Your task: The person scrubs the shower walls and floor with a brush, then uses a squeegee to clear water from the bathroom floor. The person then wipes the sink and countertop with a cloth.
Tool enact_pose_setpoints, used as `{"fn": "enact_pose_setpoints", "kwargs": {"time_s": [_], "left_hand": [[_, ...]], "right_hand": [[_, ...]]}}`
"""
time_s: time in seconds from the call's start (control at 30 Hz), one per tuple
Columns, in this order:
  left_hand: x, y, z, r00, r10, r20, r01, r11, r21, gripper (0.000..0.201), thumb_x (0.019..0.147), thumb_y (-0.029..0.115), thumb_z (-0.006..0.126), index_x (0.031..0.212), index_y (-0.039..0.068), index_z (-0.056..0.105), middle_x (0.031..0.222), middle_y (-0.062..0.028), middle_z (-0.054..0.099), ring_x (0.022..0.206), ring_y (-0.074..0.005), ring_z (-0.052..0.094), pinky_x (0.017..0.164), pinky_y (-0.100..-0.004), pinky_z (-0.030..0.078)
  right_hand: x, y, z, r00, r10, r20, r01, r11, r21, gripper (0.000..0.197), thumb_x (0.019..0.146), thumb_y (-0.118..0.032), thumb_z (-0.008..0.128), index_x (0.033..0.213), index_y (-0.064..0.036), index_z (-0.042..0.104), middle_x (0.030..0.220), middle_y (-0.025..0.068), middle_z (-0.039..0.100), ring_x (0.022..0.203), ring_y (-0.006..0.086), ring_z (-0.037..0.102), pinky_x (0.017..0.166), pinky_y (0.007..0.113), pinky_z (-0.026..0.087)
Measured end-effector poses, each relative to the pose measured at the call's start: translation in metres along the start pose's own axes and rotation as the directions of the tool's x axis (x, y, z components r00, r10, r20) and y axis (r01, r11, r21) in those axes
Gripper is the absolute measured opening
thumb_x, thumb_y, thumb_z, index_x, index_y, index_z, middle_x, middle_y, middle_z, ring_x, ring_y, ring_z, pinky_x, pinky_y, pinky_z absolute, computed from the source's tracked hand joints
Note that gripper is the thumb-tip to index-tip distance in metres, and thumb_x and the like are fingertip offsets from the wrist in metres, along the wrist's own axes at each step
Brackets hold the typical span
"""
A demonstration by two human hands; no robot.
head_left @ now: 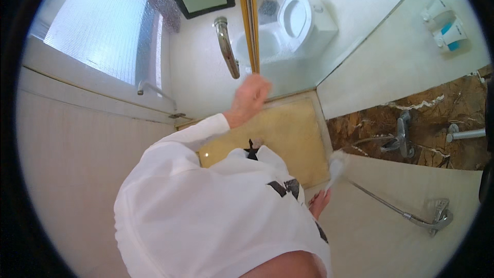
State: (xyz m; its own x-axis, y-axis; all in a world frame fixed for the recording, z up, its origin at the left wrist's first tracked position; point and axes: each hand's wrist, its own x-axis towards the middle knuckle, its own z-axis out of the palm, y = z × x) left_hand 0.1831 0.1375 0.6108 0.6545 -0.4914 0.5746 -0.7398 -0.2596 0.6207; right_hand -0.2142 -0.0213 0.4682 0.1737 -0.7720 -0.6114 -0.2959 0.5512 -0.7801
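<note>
My left hand [252,95] is closed, with its fingers curled, right by the lower visible end of a gold door frame [250,25]. It covers that end of the frame, and I cannot make out what lies inside the fingers. Lower right, partly behind my white clothing, my right hand [319,204] grips the handle of a white brush [336,169]. The brush points up and away from me, its pale head smeared by motion near the corner of the wall and the yellowish floor [288,128].
Beyond the frame are a white toilet [297,15] and a chrome tap [225,46]. A mixer tap [404,136] sits on brown marble at right. Below it, a shower fitting [437,219] juts from the wall. Tubes [453,33] hang upper right; a frosted window [98,25] is at left.
</note>
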Motion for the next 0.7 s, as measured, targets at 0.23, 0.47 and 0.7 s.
{"fn": "enact_pose_setpoints", "kwargs": {"time_s": [0.23, 0.47, 0.7], "left_hand": [[0.050, -0.014, -0.057, 0.768, -0.364, -0.526, 0.369, 0.924, -0.101, 0.043, 0.070, 0.019, 0.072, 0.098, -0.001, 0.048, 0.084, -0.0062, 0.054, 0.076, -0.0164, 0.052, 0.073, -0.0313, 0.041], [0.072, -0.009, -0.044, 0.757, -0.596, -0.268, 0.494, 0.790, -0.364, 0.029, 0.076, 0.023, 0.068, 0.091, 0.001, 0.056, 0.081, -0.0026, 0.057, 0.075, -0.0107, 0.053, 0.068, -0.0248, 0.042], [0.039, 0.028, -0.043, 0.714, -0.627, -0.311, 0.460, 0.756, -0.466, 0.020, 0.079, 0.017, 0.065, 0.089, 0.002, 0.056, 0.077, 0.0002, 0.054, 0.071, -0.0085, 0.049, 0.066, -0.0229, 0.040]], "right_hand": [[0.032, -0.069, 0.071, 0.970, -0.152, 0.188, 0.166, 0.984, -0.065, 0.044, 0.092, -0.018, 0.046, 0.134, -0.0136, 0.035, 0.057, -0.0044, 0.036, 0.040, 0.0036, 0.030, 0.033, 0.020, 0.025], [0.058, -0.115, 0.109, 0.910, -0.153, 0.386, 0.238, 0.954, -0.183, 0.044, 0.092, -0.018, 0.046, 0.134, -0.0099, 0.035, 0.055, -0.0038, 0.036, 0.038, 0.0040, 0.031, 0.032, 0.021, 0.026], [0.106, -0.142, 0.119, 0.798, -0.107, 0.592, 0.323, 0.907, -0.271, 0.046, 0.091, -0.016, 0.046, 0.135, -0.0085, 0.035, 0.055, -0.0043, 0.038, 0.039, 0.0038, 0.031, 0.033, 0.021, 0.027]]}}
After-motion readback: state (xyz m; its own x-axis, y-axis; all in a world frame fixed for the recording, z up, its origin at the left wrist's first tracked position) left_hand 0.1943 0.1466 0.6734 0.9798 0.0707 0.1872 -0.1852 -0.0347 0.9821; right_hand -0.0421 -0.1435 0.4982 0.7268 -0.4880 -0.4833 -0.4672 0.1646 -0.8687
